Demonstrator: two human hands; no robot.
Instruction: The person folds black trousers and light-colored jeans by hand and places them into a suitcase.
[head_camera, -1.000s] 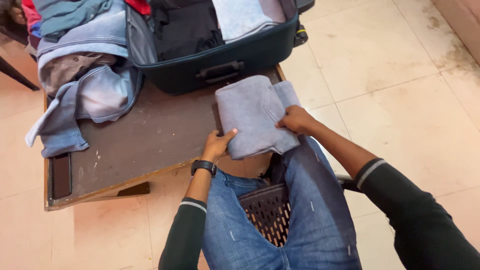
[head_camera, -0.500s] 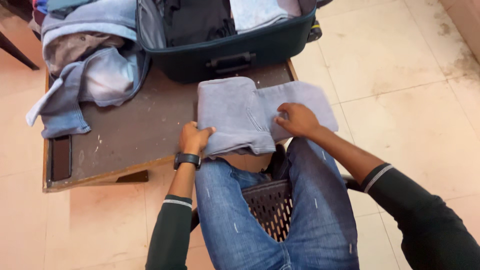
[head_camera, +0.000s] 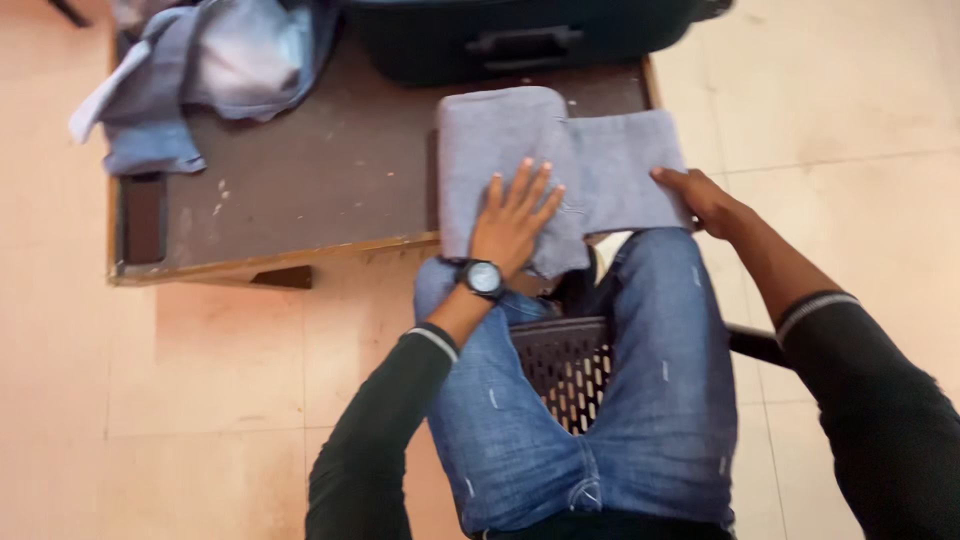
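The grey folded garment (head_camera: 560, 165) lies at the near right corner of the brown table (head_camera: 300, 200), its front edge hanging off towards your knees. Your left hand (head_camera: 512, 222) lies flat on it, fingers spread wide and gripping nothing, pressing down the thick folded part near the middle. Your right hand (head_camera: 705, 200) is at the garment's right end, fingers curled at the edge of the thinner flap that sticks out sideways. It looks like a light pinch on that edge, though the grip itself is half hidden.

By the look of it you are midway through a fold: the left side is already stacked into a neat block and the right flap is still laid out single. Any next move calls for the flat palm to keep the block from sliding off the table edge, since much of the cloth overhangs.

Farther out, the dark suitcase (head_camera: 520, 40) stands touching the table's far edge just behind the garment. A pale blue denim piece (head_camera: 190, 90) sprawls at the far left corner, well apart, and a dark phone (head_camera: 143, 220) lies by the left edge.
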